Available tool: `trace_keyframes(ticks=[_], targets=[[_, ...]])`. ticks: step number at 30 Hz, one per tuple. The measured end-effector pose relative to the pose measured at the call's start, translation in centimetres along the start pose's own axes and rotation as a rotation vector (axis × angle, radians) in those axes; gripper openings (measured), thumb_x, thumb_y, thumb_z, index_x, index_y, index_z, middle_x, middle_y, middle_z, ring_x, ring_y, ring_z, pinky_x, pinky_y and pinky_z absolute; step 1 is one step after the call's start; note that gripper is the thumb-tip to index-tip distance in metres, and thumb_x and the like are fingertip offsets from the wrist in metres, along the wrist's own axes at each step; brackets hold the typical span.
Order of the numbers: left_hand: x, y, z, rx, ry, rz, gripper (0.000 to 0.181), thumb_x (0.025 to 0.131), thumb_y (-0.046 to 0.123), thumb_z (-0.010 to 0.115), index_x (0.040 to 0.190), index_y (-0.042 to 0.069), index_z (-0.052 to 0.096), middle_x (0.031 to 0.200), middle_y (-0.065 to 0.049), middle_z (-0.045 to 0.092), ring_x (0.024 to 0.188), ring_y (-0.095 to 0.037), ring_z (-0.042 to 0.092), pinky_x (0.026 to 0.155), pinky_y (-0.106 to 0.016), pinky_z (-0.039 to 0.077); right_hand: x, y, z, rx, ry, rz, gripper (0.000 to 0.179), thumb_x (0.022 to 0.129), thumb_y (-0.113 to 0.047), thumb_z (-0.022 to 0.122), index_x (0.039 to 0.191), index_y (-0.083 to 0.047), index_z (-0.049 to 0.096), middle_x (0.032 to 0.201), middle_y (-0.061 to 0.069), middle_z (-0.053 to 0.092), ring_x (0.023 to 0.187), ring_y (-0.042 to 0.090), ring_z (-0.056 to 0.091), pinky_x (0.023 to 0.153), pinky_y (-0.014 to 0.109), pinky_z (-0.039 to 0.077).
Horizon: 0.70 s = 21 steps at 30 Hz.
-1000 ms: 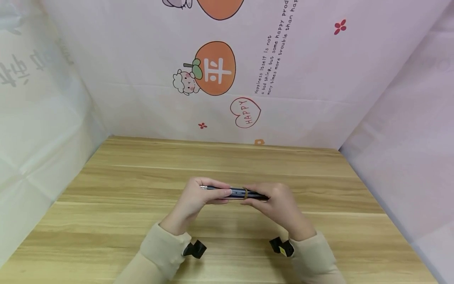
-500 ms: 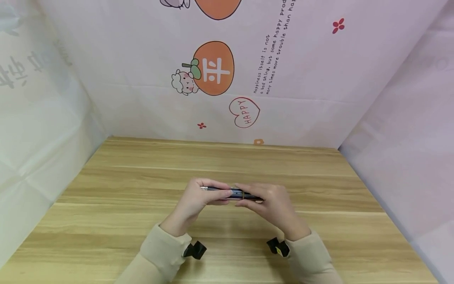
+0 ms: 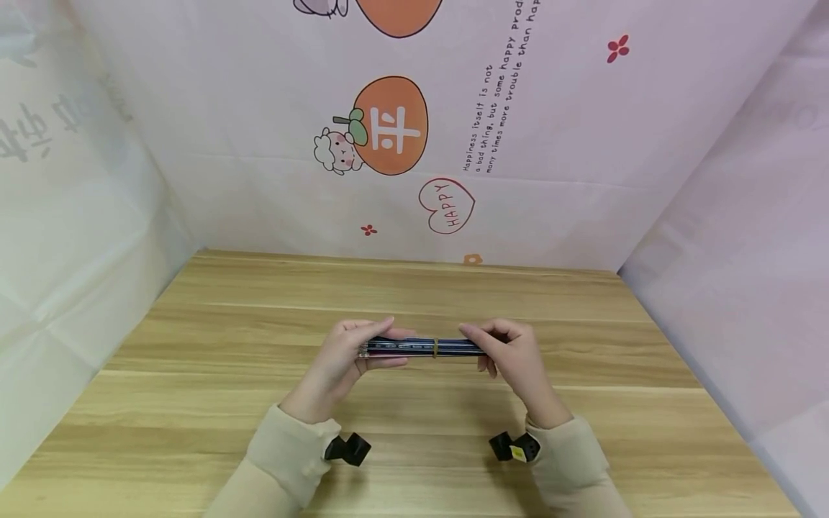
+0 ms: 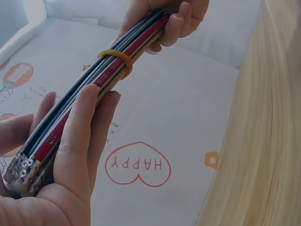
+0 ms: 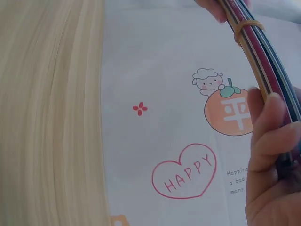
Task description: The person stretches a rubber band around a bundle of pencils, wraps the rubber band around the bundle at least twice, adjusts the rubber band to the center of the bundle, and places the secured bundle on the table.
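Observation:
A bundle of pencils [image 3: 414,347], mostly dark blue with a red one among them, is held level above the table. A yellowish rubber band [image 4: 117,59] circles the bundle near its middle. My left hand [image 3: 343,360] grips the end with the silvery ferrules and erasers [image 4: 23,174], thumb on one side and fingers on the other. At the opposite end my right hand [image 3: 514,352] pinches the pencils between thumb and curled fingers. In the right wrist view the right fingers [image 5: 273,122] wrap the bundle, and its tips are partly hidden.
The wood-grain table [image 3: 414,460] spreads beneath both hands. A white printed cloth [image 3: 550,144] hangs at the back, with further white sheets [image 3: 84,252] at both sides. Black wrist cameras [image 3: 350,450] sit at the cuffs.
The right hand first slid left along the bundle, over the rubber band, then drew back to the right end. The left thumb has lifted and the bundle has shifted left, showing more pencil length.

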State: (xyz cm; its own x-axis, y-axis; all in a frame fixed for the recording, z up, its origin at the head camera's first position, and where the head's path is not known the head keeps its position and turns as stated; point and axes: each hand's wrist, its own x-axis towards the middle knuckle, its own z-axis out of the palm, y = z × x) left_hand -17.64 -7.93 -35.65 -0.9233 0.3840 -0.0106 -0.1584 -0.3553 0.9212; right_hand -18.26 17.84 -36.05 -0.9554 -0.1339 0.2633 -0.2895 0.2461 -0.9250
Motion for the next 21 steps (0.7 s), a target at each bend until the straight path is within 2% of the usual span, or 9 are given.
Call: trace_keyframes(ticks=[3, 7, 16, 21], targets=[[0.0, 0.0, -0.1, -0.013, 0.013, -0.003, 0.034, 0.101, 0.015, 0.055, 0.077, 0.012, 0.078, 0.097, -0.008, 0.077, 0.096, -0.024, 0.073, 0.082, -0.039, 0.064, 0.0, 0.0, 0.2, 0.079, 0.013, 0.004, 0.027, 0.093, -0.018, 0.071, 0.079, 0.005, 0.070, 0.059, 0.001, 0.061, 0.040, 0.022, 0.051, 0.032, 0.030, 0.045], [0.1, -0.1, 0.2, -0.014, 0.034, -0.005, 0.036, 0.101, 0.015, 0.055, 0.073, 0.013, 0.077, 0.093, -0.006, 0.077, 0.092, -0.023, 0.074, 0.079, -0.037, 0.065, -0.2, 0.0, 0.7, 0.134, 0.032, 0.030, 0.028, 0.091, -0.018, 0.073, 0.071, 0.001, 0.067, 0.056, 0.003, 0.059, 0.037, 0.019, 0.050, 0.029, 0.029, 0.043], [0.2, -0.6, 1.0, 0.012, 0.050, 0.006, 0.032, 0.101, 0.018, 0.056, 0.076, 0.015, 0.075, 0.085, -0.001, 0.075, 0.078, -0.018, 0.074, 0.074, -0.033, 0.065, -0.6, -0.2, 2.2, 0.119, 0.059, 0.067, 0.034, 0.090, -0.020, 0.074, 0.070, 0.005, 0.062, 0.050, 0.003, 0.056, 0.035, 0.012, 0.048, 0.027, 0.029, 0.042], [0.3, -0.9, 1.0, 0.026, 0.090, 0.002, 0.031, 0.100, 0.020, 0.057, 0.075, 0.015, 0.074, 0.084, -0.002, 0.073, 0.075, -0.018, 0.074, 0.072, -0.034, 0.066, -0.6, -0.1, 2.8, 0.101, 0.073, 0.132, 0.038, 0.089, -0.025, 0.076, 0.072, 0.005, 0.061, 0.052, 0.003, 0.056, 0.036, 0.014, 0.051, 0.030, 0.029, 0.046]])
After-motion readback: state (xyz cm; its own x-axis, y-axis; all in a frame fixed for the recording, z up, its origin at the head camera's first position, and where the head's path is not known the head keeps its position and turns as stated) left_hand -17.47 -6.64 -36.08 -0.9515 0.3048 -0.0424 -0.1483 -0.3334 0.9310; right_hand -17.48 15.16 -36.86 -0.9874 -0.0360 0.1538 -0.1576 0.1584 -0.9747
